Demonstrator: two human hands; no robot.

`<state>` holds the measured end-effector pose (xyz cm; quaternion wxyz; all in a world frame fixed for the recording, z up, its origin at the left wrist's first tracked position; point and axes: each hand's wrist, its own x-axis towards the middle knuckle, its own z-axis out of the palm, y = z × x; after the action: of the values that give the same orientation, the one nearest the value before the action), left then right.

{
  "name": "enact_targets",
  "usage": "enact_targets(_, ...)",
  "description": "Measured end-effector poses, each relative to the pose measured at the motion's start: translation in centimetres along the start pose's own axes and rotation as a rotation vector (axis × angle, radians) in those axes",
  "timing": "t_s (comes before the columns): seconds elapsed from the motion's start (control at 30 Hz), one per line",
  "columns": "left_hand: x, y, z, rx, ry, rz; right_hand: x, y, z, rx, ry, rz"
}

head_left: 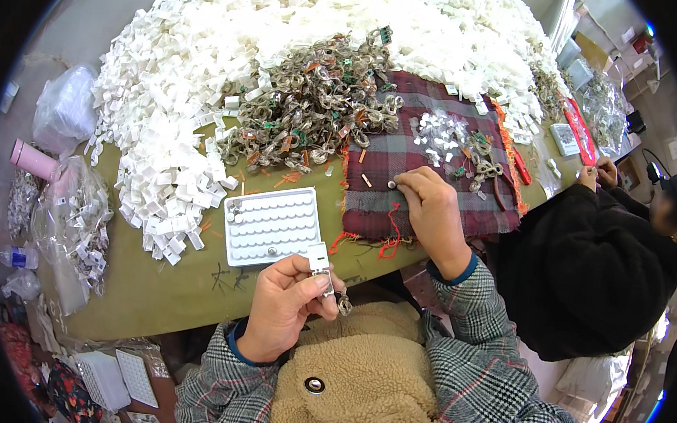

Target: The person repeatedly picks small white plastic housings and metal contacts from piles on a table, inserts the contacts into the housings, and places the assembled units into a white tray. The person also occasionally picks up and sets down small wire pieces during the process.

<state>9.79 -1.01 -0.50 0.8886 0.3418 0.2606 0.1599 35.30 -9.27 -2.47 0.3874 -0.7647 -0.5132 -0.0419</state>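
My left hand (282,305) is closed, pinching a small white plastic housing (318,261) upright over the table's near edge. A small coil of clear-coated wire (344,303) hangs beside its fingers. My right hand (434,211) reaches over a folded plaid cloth (370,206), thumb and forefinger pinched at a small round pale disc (392,184). Just left of the hands lies a white tray (272,227) with scalloped rows, holding a few small round pieces. On the cloth beyond my right hand are a pile of small clear and white pieces (440,136) and several wire coils (481,164).
A large heap of white plastic housings (176,70) covers the table's far side, with a mound of coiled wires (306,105) before it. Red-handled pliers (522,167) lie at the cloth's right edge. A co-worker in black (598,274) sits at right. A pink cup (33,159) stands left.
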Motion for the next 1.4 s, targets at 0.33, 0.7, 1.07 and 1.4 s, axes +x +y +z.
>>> enact_targets(0.33, -2.3, 0.0, -1.4, -0.139, 0.005, 0.084, 0.1, -2.4, 0.5, -0.273, -0.089, -0.037)
enact_targets(0.7, -5.3, -0.9, -3.6, -0.228, -0.04, 0.188, -6.0, -16.2, 2.1, 0.412, -0.173, -0.193)
enact_targets(1.07, -6.1, -2.1, -5.0, -0.34, -0.022, 0.213, -5.2, -15.5, 3.1, 0.498, -0.395, -0.378)
enact_targets(1.4, -6.4, 0.1, -4.8, -0.126, 0.049, 0.215, -5.7, -15.1, 3.1, 0.813, -0.32, -0.212)
